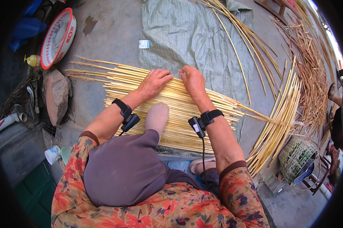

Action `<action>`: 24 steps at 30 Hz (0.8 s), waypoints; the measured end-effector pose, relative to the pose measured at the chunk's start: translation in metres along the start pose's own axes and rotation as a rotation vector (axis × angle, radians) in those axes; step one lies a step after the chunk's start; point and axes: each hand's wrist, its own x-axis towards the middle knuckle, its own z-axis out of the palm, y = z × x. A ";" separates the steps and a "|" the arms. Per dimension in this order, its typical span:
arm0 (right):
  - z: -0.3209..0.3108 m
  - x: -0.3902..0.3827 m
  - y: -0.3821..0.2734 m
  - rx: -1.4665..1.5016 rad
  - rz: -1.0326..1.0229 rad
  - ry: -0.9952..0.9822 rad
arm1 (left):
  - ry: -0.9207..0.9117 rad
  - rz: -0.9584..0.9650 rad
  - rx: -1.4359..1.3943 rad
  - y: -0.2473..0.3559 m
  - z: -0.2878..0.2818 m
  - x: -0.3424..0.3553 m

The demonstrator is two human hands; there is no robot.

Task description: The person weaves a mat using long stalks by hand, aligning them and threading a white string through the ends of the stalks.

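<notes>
A mat of pale yellow stalks, laid side by side, spreads in front of me. My left hand is at its far edge, fingers bent and pressed together over the outermost stalks. Just right of it, my right hand is closed in a pinch at the same edge. A thin pale bit shows at its fingertips, too small to name. My foot in a light sock rests on the mat. Frayed ends stick out on the left side, and a longer frayed end trails to the right.
A grey-green sheet lies beyond and partly under the mat, with loose stalks across it. More stalks and a brown heap lie right, near a woven basket. On the left are a stone and an enamel basin.
</notes>
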 end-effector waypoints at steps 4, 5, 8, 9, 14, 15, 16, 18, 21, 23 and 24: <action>0.002 0.000 -0.002 -0.018 0.001 -0.015 | 0.014 -0.058 -0.052 0.000 0.003 -0.002; 0.003 -0.001 -0.003 -0.030 0.003 -0.017 | 0.013 -0.060 -0.051 0.000 0.003 -0.001; 0.002 -0.001 -0.004 -0.013 -0.002 -0.043 | 0.064 -0.099 -0.103 0.002 0.004 0.007; 0.001 -0.001 -0.006 -0.021 -0.005 -0.044 | 0.074 -0.178 -0.147 0.004 0.004 0.011; 0.000 -0.001 -0.007 -0.005 -0.009 -0.034 | 0.075 -0.385 -0.269 0.009 0.005 0.026; 0.000 -0.001 -0.007 -0.004 -0.010 -0.034 | 0.085 -0.369 -0.244 0.008 0.005 0.027; 0.000 0.000 -0.008 0.006 -0.007 -0.031 | 0.095 -0.352 -0.220 0.008 0.006 0.027; -0.002 0.000 -0.011 0.013 -0.006 -0.029 | 0.098 -0.360 -0.209 0.009 0.006 0.028; -0.001 0.000 -0.014 0.054 0.011 -0.021 | 0.114 -0.364 -0.188 0.010 0.004 0.028; 0.001 0.001 -0.015 0.139 -0.010 0.030 | 0.128 -0.359 -0.180 0.008 0.005 0.027; 0.003 0.001 -0.014 0.138 -0.011 0.029 | 0.128 -0.343 -0.180 0.007 0.007 0.025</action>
